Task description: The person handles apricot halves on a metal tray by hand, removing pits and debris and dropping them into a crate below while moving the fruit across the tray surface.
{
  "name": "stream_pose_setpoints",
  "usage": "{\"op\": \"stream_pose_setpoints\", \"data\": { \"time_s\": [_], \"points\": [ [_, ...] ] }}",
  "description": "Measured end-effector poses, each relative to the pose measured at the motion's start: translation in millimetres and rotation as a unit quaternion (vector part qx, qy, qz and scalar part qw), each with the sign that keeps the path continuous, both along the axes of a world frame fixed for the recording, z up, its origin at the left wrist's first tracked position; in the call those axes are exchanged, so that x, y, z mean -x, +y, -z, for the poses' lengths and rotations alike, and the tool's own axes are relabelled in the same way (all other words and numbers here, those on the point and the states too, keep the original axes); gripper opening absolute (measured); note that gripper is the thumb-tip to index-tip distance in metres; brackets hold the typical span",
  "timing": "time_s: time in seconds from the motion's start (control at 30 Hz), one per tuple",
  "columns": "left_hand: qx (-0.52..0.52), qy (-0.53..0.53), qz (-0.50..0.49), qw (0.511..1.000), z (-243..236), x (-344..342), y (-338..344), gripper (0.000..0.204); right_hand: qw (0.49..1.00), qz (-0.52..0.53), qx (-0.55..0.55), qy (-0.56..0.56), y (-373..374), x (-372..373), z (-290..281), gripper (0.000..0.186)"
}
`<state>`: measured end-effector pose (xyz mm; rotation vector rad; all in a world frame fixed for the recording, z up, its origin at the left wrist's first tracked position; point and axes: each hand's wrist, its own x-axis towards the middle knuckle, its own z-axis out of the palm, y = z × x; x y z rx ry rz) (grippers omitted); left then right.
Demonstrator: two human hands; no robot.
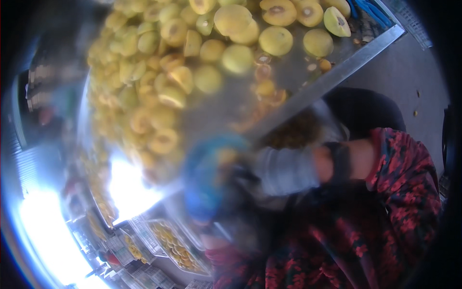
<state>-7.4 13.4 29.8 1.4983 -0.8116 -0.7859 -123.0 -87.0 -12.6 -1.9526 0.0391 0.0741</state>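
My two hands are close together at the near edge of a metal table [231,103]. Blue covers my left hand [199,190], which is smeared by motion. Beside it, at the end of a grey cuff, is my right hand [245,168], dark and also blurred. A yellowish patch [227,156] shows between them, too blurred to name. Neither hand's fingers can be made out. Beyond them lies a large heap of yellow stone-fruit halves [175,31], some cut side up with brown centres. Loose pits and scraps [263,72] are scattered near the table's raised metal rim [332,79].
Below the rim, a container of brown pieces [296,130] sits close to my right forearm. Trays of yellow fruit [175,245] stand at the lower left, beside glaring light. Blue-handled items [373,12] lie in the table's far right corner. Bits dot the grey floor [409,72].
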Motion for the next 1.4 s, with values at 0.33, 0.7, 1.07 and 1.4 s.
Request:
{"op": "stream_pose_setpoints", "data": {
  "time_s": [0.33,0.7,1.07,1.4],
  "points": [
    [-0.150,-0.015,0.017,0.988,-8.5,1.9,15.2,0.039,0.998,-0.041,-0.028,0.048,-4.8,13.9,0.5,0.036],
    [-0.077,-0.090,0.025,0.993,-0.8,7.5,21.6,0.037,0.846,-0.180,-0.431,0.257,-21.9,11.3,10.8,0.020],
    [0.057,0.152,-0.154,0.975,9.8,12.2,-8.0,0.047,0.984,-0.001,0.168,-0.056,-10.1,18.8,1.0,0.029],
    [-0.162,-0.269,-0.326,0.892,-9.6,-42.8,114.4,0.031,0.955,-0.090,0.282,0.035,-28.9,36.0,14.9,0.036]
  ]
}}
